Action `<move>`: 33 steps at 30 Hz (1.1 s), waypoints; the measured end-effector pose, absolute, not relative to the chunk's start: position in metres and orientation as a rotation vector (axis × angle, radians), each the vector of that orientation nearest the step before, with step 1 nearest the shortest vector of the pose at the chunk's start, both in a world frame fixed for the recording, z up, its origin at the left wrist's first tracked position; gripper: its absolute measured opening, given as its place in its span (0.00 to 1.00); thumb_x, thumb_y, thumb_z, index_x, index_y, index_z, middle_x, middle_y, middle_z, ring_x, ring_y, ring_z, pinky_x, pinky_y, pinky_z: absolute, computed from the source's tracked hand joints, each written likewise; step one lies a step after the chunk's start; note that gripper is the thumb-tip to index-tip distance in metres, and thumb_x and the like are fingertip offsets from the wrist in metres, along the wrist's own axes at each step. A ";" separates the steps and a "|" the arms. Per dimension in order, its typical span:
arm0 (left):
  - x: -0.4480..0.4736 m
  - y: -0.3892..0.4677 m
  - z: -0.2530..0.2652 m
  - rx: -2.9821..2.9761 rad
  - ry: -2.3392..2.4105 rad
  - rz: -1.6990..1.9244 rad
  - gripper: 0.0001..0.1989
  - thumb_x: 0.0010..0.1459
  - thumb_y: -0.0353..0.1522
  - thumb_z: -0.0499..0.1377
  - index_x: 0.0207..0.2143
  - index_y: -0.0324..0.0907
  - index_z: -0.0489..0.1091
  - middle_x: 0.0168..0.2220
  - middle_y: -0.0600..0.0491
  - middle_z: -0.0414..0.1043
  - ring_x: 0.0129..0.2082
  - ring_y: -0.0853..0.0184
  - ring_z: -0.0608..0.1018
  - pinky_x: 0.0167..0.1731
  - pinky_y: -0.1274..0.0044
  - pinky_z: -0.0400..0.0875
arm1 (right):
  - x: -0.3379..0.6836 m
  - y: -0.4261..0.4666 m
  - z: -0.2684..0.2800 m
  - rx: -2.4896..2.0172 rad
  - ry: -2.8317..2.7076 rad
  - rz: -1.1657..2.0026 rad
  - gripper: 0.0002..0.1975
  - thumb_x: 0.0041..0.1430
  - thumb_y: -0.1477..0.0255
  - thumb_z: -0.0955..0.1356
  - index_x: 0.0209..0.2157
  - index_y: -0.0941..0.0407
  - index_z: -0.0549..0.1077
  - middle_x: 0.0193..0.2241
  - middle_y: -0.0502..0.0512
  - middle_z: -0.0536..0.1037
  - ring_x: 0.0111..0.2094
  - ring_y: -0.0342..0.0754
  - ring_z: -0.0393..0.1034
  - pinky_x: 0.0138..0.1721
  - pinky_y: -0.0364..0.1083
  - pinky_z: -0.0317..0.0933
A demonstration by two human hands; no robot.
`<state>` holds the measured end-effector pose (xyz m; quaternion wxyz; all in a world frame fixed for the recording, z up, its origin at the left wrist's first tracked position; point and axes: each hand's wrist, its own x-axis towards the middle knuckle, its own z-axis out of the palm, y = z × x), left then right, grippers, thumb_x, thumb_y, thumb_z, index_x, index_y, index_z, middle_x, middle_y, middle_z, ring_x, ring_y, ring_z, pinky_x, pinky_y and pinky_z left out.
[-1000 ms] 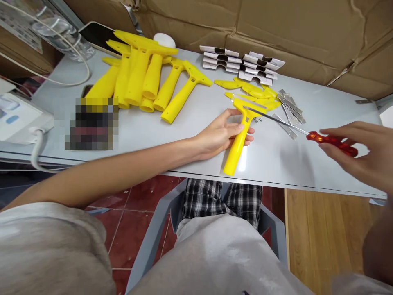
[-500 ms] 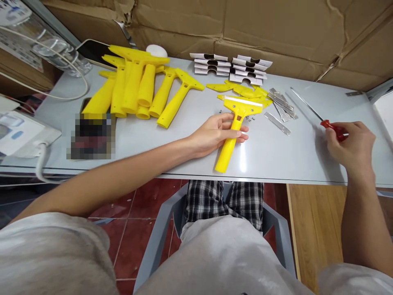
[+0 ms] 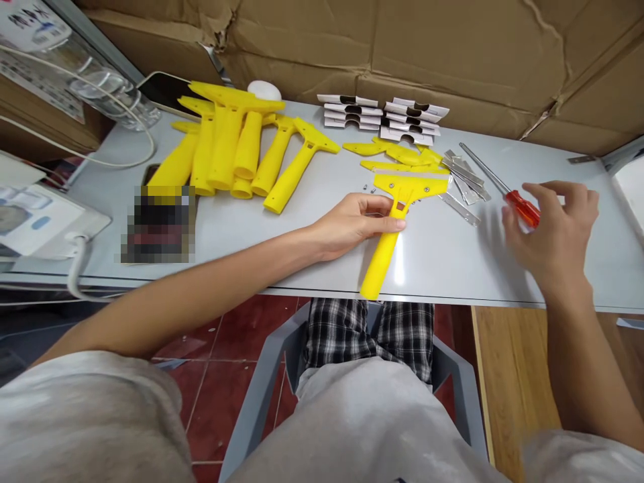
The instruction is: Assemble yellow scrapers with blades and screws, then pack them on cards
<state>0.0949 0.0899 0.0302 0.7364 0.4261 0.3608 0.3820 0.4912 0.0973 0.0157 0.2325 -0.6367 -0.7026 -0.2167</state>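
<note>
Yellow plastic T-shaped scraper (image 3: 408,188), two screws in its head, sits above the front of the pale grey table (image 3: 443,261), in the person's left hand (image 3: 355,223). This hand is closed about the neck, thumb across the front; the grip appears chosen to leave the head and both screws exposed. The right hand (image 3: 558,235) is half open, fingers loosely arched beside the red-handled steel screwdriver (image 3: 521,206), which seems to rest on the table, presumably laid within easy reach; whether a fingertip touches it cannot be told. Loose thin metal blades (image 3: 467,182) lie beyond the scraper, probably kept close for the same reason. Compared with half a second earlier, the right fingers no longer enclose the screwdriver handle, and the left fingertips, then visible past the neck, are hidden behind it.
</note>
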 end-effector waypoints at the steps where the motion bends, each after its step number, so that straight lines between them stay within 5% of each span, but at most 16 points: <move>1: 0.095 0.090 0.030 0.940 0.812 0.858 0.24 0.40 0.38 0.92 0.35 0.40 0.88 0.41 0.53 0.82 0.43 0.67 0.80 0.47 0.73 0.75 | 0.469 0.079 0.023 -1.457 -2.035 -0.610 0.24 0.73 0.61 0.76 0.65 0.55 0.86 0.62 0.68 0.78 0.63 0.57 0.71 0.61 0.55 0.68; 6: 0.095 0.090 0.028 1.042 0.868 0.859 0.27 0.43 0.44 0.91 0.30 0.39 0.83 0.32 0.55 0.77 0.29 0.73 0.73 0.30 0.76 0.67 | 0.356 0.002 0.054 -0.814 -2.506 -0.207 0.25 0.74 0.70 0.77 0.68 0.55 0.74 0.64 0.67 0.76 0.58 0.53 0.72 0.55 0.51 0.73; 17: 0.095 0.082 0.038 1.210 0.924 0.707 0.16 0.61 0.36 0.84 0.31 0.40 0.82 0.22 0.56 0.78 0.20 0.72 0.77 0.23 0.79 0.72 | 0.344 0.010 0.040 -0.628 -2.731 -0.265 0.15 0.78 0.69 0.76 0.62 0.52 0.82 0.73 0.53 0.76 0.66 0.57 0.68 0.57 0.55 0.67; 21: 0.094 0.082 0.041 1.426 1.007 0.582 0.14 0.69 0.30 0.76 0.29 0.39 0.82 0.21 0.54 0.79 0.17 0.74 0.76 0.20 0.81 0.69 | 0.348 0.007 0.037 -0.555 -2.750 -0.195 0.13 0.80 0.62 0.76 0.58 0.53 0.81 0.73 0.54 0.76 0.69 0.58 0.68 0.60 0.55 0.66; 25: 0.095 0.083 0.047 1.270 1.030 0.570 0.14 0.70 0.25 0.74 0.30 0.38 0.81 0.21 0.54 0.79 0.17 0.73 0.76 0.20 0.81 0.73 | 0.347 0.005 0.029 -0.565 -2.751 -0.218 0.26 0.80 0.49 0.74 0.66 0.51 0.79 0.77 0.56 0.72 0.66 0.59 0.69 0.61 0.57 0.66; 29: 0.099 0.083 0.054 1.134 1.035 0.598 0.12 0.66 0.20 0.77 0.32 0.35 0.80 0.23 0.55 0.79 0.17 0.74 0.78 0.19 0.81 0.75 | 0.343 0.004 0.023 -0.600 -2.643 -0.331 0.19 0.77 0.71 0.77 0.64 0.52 0.76 0.73 0.55 0.76 0.61 0.57 0.71 0.56 0.55 0.63; 33: 0.103 0.083 0.056 1.104 1.067 0.663 0.09 0.71 0.20 0.72 0.36 0.34 0.80 0.28 0.54 0.82 0.17 0.75 0.78 0.17 0.80 0.74 | 0.343 0.002 0.026 -0.549 -2.618 -0.364 0.19 0.72 0.79 0.77 0.60 0.54 0.74 0.66 0.58 0.80 0.61 0.58 0.72 0.57 0.55 0.64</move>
